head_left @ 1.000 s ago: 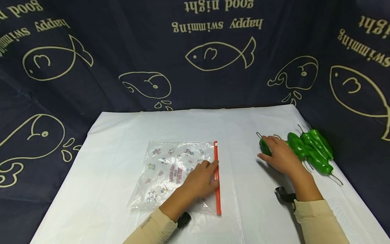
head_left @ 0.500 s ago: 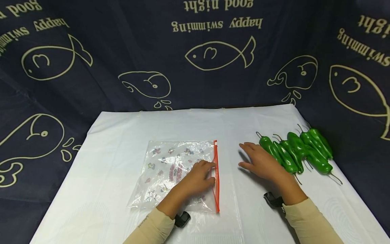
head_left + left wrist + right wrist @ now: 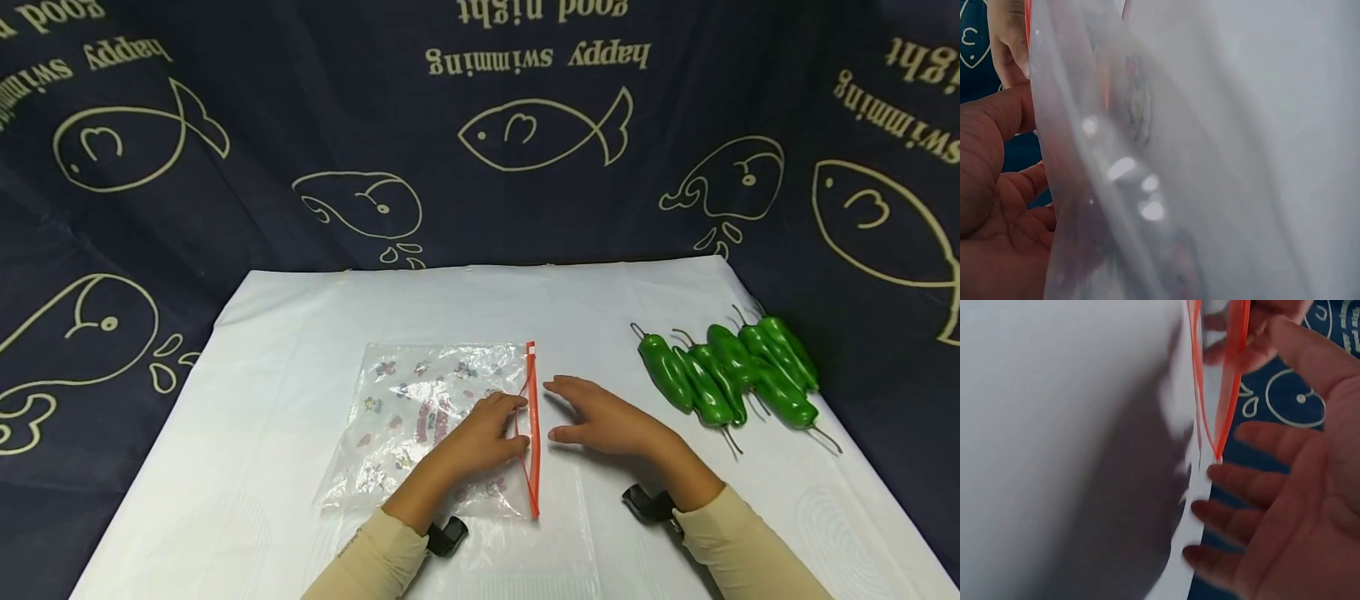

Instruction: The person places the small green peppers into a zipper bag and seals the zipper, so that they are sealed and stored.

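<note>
A clear zip bag (image 3: pixel 420 392) with small printed pictures and a red zip edge (image 3: pixel 534 450) lies flat on the white table, its mouth slightly parted on the right side. My left hand (image 3: pixel 480 437) rests on the bag, its thumb and fingertips spread apart at the parted lip. In the left wrist view, the plastic sheet (image 3: pixel 1166 187) covers part of that hand's fingers. My right hand (image 3: pixel 600 417) holds nothing; its fingers are extended and spread, just right of the red edge. From the right wrist view, the red lips (image 3: pixel 1232 381) stand apart in a narrow gap.
Several glossy green peppers (image 3: pixel 705 387) with thin stems lie side by side at the right of the white table (image 3: pixel 300 308). Behind it hangs a dark blue cloth (image 3: pixel 360 108) printed with fish and whales. Each wrist wears a black camera (image 3: pixel 447 536).
My right hand has moved left from the peppers to the bag's red edge. At my left hand, the bag's lips have parted, showing a gap along the zip.
</note>
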Motion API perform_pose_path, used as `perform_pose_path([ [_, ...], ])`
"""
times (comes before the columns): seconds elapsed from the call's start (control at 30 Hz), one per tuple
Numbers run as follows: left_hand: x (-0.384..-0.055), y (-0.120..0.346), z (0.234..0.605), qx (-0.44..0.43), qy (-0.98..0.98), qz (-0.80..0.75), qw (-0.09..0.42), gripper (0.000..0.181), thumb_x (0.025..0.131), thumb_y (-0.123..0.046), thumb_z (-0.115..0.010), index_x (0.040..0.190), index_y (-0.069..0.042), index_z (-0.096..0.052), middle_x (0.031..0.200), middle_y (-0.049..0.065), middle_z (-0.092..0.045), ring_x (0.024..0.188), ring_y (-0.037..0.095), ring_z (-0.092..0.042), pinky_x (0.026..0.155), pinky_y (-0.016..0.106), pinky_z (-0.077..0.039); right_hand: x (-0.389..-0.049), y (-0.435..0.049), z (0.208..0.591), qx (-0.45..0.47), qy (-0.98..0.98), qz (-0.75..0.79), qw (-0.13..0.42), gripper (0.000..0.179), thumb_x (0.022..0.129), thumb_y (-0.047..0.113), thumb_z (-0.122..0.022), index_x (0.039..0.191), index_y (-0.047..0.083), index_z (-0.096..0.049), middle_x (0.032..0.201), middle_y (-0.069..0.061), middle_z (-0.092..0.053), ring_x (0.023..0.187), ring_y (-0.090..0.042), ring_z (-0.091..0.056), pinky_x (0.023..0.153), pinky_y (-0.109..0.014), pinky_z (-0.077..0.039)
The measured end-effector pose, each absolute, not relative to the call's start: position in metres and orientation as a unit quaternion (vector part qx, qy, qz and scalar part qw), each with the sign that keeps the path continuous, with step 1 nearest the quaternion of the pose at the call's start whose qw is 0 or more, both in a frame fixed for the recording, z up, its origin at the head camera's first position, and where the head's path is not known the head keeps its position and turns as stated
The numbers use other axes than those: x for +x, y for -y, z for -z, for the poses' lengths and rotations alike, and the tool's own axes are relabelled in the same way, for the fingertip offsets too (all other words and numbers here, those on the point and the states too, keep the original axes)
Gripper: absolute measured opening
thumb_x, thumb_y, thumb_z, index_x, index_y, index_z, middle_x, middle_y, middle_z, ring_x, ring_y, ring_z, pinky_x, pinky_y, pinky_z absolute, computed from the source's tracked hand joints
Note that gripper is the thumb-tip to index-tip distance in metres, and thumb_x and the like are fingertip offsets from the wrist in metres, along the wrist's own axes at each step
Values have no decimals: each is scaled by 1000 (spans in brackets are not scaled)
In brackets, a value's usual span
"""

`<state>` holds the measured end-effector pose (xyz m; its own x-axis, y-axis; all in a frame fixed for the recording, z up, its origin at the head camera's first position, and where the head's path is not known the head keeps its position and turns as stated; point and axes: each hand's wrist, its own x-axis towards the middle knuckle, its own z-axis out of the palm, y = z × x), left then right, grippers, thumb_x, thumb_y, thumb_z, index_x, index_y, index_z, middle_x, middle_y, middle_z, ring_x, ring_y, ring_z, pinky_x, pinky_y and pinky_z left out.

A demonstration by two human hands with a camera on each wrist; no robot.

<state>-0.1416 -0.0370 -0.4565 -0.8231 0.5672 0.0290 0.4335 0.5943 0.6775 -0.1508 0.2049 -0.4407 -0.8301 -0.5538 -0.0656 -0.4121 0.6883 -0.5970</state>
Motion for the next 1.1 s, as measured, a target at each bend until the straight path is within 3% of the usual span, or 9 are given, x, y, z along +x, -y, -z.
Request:
perform_pose_path([
  [0.27, -145, 36, 457, 288, -885, -354, 96, 54, 84, -20, -69, 133, -2, -56, 127, 12, -57, 118, 27, -52, 102, 40, -42, -148, -196, 449, -263, -916, 268, 144, 85, 84, 43, -74, 153, 6, -38, 157, -24, -27, 144, -49, -15, 113, -64, -18],
  [0.63, -147, 38, 455, 289, -878, -366, 104, 56, 82, -18, -72, 132, 1, -55, 125, 13, -58, 117, 26, -54, 101, 40, -43, -149, -186, 450, -262, -935, 194, 139, 86, 84, 52, -71, 152, 8, -42, 158, -19, -30, 143, -53, -16, 106, -72, -24],
  [0.87, -139, 40, 456, 293, -889, -337, 103, 50, 80, -12, -67, 129, -3, -59, 124, 9, -56, 111, 23, -51, 96, 38, -45, -147, -179, 450, -256, -946, 142, 140, 91, 82, 52, -73, 154, 9, -37, 160, -18, -26, 144, -49, -15, 102, -75, -26],
  [1.1, -118, 33, 452, 296, -919, -253, 67, 62, 77, -29, -71, 132, -3, -59, 130, 12, -54, 120, 29, -50, 96, 39, -48, -148, -174, 449, -246, -952, 115, 141, 93, 81, 55, -72, 155, 10, -35, 161, -18, -24, 145, -48, -17, 101, -74, -29],
])
